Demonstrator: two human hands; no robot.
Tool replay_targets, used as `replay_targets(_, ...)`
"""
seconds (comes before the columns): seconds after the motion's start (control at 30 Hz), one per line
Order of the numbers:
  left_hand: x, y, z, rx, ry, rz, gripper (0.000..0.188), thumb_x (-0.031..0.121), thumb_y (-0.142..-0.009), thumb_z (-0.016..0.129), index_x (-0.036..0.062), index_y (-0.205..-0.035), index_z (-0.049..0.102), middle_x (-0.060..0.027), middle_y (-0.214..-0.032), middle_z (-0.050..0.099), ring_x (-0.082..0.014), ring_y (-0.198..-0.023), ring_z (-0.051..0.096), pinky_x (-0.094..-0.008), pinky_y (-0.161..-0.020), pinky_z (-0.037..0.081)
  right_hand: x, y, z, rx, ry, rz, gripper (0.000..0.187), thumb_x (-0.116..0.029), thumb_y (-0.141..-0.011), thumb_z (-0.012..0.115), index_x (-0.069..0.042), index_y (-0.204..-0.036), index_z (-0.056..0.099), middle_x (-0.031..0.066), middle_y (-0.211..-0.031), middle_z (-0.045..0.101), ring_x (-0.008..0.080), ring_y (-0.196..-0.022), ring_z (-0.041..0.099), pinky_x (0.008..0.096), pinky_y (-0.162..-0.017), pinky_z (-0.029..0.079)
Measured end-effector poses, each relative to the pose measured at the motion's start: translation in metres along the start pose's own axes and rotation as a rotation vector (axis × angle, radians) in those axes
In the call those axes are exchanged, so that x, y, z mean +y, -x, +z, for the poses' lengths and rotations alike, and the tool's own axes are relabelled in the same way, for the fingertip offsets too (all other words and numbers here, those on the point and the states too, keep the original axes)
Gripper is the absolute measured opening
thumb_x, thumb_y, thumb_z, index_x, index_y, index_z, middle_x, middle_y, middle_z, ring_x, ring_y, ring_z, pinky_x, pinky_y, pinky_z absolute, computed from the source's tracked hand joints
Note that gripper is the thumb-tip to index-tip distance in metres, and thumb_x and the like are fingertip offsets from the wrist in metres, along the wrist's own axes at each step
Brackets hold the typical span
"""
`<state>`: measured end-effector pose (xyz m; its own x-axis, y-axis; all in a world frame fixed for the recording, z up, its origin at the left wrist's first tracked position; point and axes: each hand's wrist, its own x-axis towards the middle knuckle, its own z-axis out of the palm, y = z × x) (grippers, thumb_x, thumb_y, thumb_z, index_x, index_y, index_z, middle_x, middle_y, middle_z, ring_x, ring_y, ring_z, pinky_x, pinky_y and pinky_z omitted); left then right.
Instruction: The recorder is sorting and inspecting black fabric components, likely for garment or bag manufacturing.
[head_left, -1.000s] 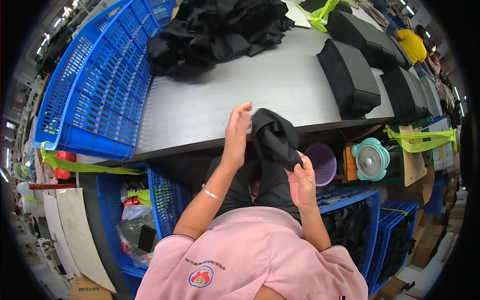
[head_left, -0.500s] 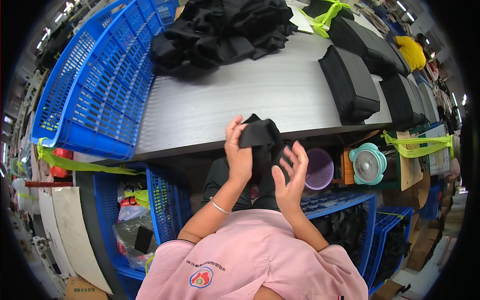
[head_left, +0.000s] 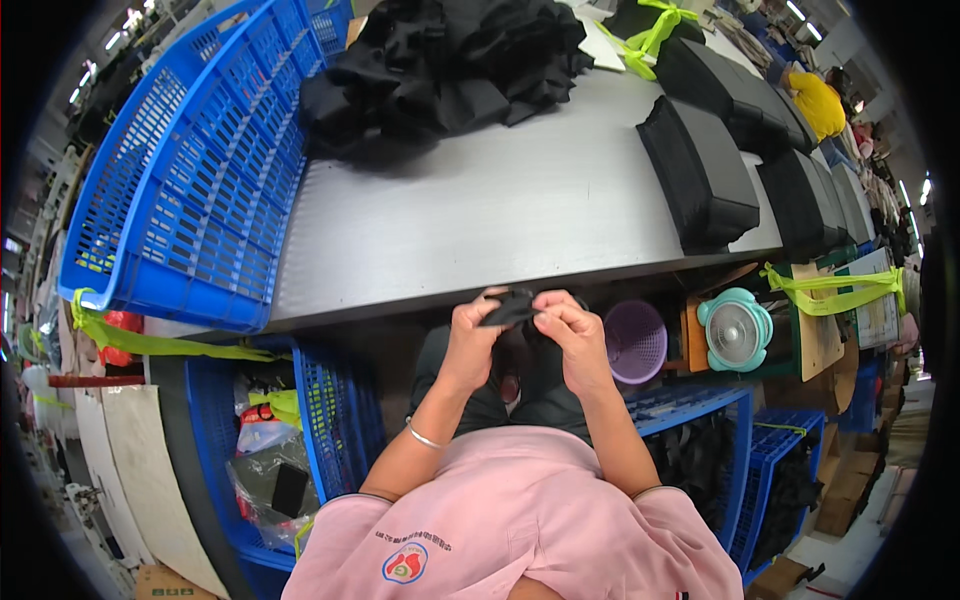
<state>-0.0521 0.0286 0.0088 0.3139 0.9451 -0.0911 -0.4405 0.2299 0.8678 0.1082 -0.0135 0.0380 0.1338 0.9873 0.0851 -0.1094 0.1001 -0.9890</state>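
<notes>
A black fabric piece [head_left: 511, 309] is stretched between my two hands, just below the table's front edge and above my lap. My left hand [head_left: 474, 335] pinches its left end, with the fingertips slightly blurred. At the other end, my right hand [head_left: 572, 333] grips the fabric between thumb and fingers. Part of the cloth is hidden behind the fingers. Beyond my hands, a heap of loose black fabric pieces [head_left: 440, 80] lies at the back of the grey table [head_left: 470, 215].
Neat black stacks [head_left: 700, 175] stand on the table's right side. A large blue crate [head_left: 205, 190] leans at the left. Below are a crate with plastic bags [head_left: 275, 470], a purple basket [head_left: 636, 343], a teal fan [head_left: 735, 330] and another blue crate [head_left: 740, 440]. Someone in yellow [head_left: 818, 103] is far right.
Both hands have lowered toward my lap. My right hand, open and apart before, now grips the black fabric too. The fabric has dropped from the table edge and is drawn between both hands.
</notes>
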Motion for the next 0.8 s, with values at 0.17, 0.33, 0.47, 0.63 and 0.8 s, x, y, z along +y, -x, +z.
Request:
replay_targets(0.17, 0.007, 0.01, -0.007, -0.164, 0.146, -0.275, 0.014, 0.007, -0.082, 0.065, -0.0046, -0.083, 0.073, -0.007, -0.089, 0.07, -0.0126, -0.078, 0.063, -0.026, -0.078, 0.05, 0.008, -0.006, -0.006, 0.145, 0.081, 0.084, 0.022, -0.012, -0.098, 0.06, 0.006, -0.085, 0.061, 0.004, -0.093, 0.058, 0.0096, -0.082, 0.052, 0.0254, -0.076, 0.043)
replay_targets(0.33, -0.018, 0.043, -0.002, -0.246, 1.012, -0.746, 0.04, 0.031, -0.093, 0.065, -0.0007, -0.117, 0.065, -0.0166, -0.11, 0.071, -0.0301, -0.098, 0.071, -0.0458, -0.089, 0.058, 0.061, -0.011, -0.001, -0.008, 0.379, -0.112, 0.027, -0.019, -0.099, 0.058, 0.005, -0.088, 0.063, 0.0102, -0.084, 0.061, 0.0169, -0.079, 0.06, 0.0307, -0.071, 0.048)
replay_targets(0.47, -0.042, 0.048, 0.005, -0.509, 1.145, -0.366, 0.076, 0.056, -0.081, 0.076, 0.0003, -0.13, 0.058, -0.0143, -0.134, 0.06, -0.0304, -0.126, 0.056, -0.0469, -0.107, 0.046, 0.087, 0.006, 0.014, -0.26, 0.248, -0.047, 0.024, -0.021, -0.097, 0.062, 0.002, -0.096, 0.065, 0.0102, -0.085, 0.065, 0.0197, -0.083, 0.064, 0.0308, -0.072, 0.051)
replay_targets(0.63, 0.022, 0.025, 0.001, -0.777, -0.32, -0.501, 0.054, 0.01, -0.077, 0.085, -0.0013, -0.125, 0.064, -0.0056, -0.124, 0.065, -0.0154, -0.108, 0.058, -0.0284, -0.097, 0.048, 0.096, 0.018, -0.002, -0.343, -0.003, 0.313, 0.022, -0.022, -0.096, 0.063, 0.0, -0.098, 0.065, 0.0092, -0.085, 0.065, 0.02, -0.08, 0.064, 0.0311, -0.069, 0.052)
replay_targets(0.8, 0.015, 0.023, -0.02, -0.672, -0.664, -0.108, 0.036, 0.006, -0.086, 0.075, 0.0001, -0.12, 0.066, -0.0083, -0.119, 0.068, -0.0184, -0.108, 0.061, -0.0322, -0.095, 0.049, 0.097, 0.029, -0.023, -0.427, -0.254, 0.667, 0.021, -0.022, -0.095, 0.064, -0.002, -0.1, 0.065, 0.0082, -0.084, 0.065, 0.0202, -0.078, 0.064, 0.0313, -0.067, 0.052)
